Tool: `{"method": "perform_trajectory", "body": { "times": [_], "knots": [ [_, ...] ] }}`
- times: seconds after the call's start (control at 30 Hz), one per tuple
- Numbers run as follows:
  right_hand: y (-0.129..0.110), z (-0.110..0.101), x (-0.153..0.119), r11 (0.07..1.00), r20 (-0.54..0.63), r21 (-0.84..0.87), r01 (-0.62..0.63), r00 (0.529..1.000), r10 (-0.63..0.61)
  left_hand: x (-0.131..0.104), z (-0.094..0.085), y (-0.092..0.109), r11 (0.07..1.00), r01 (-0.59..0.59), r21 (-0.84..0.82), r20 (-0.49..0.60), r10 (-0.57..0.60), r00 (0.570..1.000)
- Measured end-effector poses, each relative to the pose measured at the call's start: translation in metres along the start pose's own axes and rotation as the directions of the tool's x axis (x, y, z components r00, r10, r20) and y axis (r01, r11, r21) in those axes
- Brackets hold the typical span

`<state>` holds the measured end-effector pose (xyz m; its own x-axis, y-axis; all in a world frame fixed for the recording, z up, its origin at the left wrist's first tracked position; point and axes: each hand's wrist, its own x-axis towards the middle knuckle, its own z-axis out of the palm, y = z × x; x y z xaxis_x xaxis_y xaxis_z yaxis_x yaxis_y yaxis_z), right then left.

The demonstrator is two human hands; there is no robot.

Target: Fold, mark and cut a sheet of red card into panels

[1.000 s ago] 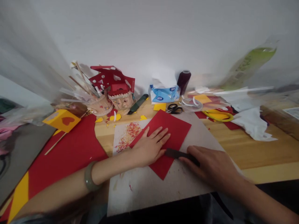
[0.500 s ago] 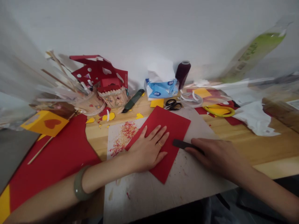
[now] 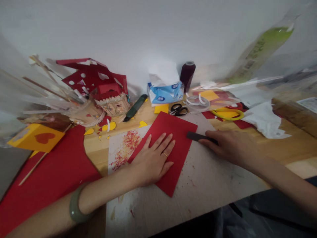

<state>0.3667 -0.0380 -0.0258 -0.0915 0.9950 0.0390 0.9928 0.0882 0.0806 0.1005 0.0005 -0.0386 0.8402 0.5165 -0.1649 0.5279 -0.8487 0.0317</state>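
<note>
A red sheet or card (image 3: 182, 132) lies at a slant on the grey board (image 3: 205, 195). My left hand (image 3: 155, 158) rests flat on it, fingers spread, with a ring on one finger and a green bangle at the wrist. Closed around a dark grey flat bar (image 3: 195, 136), my right hand (image 3: 225, 145) is to the right of the sheet. The bar's far end overlaps the sheet's right edge near its upper right corner; the kind of tool is unclear. Red and yellow crumbs (image 3: 128, 145) are scattered on the board left of the sheet.
Behind the board are black-handled scissors (image 3: 179, 109), a green cutter (image 3: 136, 107), a tissue pack (image 3: 165, 92) and a dark thread spool (image 3: 187, 76). Yellow-handled scissors or a ring (image 3: 228, 114) lie right. A large red sheet (image 3: 56, 165) and a yellow box (image 3: 37, 137) occupy the left.
My right hand has moved the dark bar away from me along the sheet's right edge, towards its upper corner. My left hand stays on the sheet. The view has shifted slightly.
</note>
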Motion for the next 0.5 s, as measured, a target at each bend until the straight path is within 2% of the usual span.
{"method": "perform_trajectory", "body": {
  "times": [0.3, 0.43, 0.5],
  "knots": [
    [0.028, 0.003, 0.019, 0.988, -0.064, -0.062, -0.144, 0.988, 0.14, 0.0, -0.001, 0.0, 1.0, -0.004, -0.004, 0.015, 0.004, 1.0],
    [0.032, 0.004, 0.016, 0.99, -0.106, -0.038, -0.139, 0.985, 0.134, -0.002, 0.0, 0.0, 0.999, -0.004, -0.05, -0.006, 0.003, 1.0],
    [0.032, 0.004, 0.012, 0.994, -0.141, -0.013, -0.11, 0.984, 0.107, -0.003, -0.003, -0.004, 0.989, -0.007, -0.15, -0.02, 0.004, 1.0]
  ]
}}
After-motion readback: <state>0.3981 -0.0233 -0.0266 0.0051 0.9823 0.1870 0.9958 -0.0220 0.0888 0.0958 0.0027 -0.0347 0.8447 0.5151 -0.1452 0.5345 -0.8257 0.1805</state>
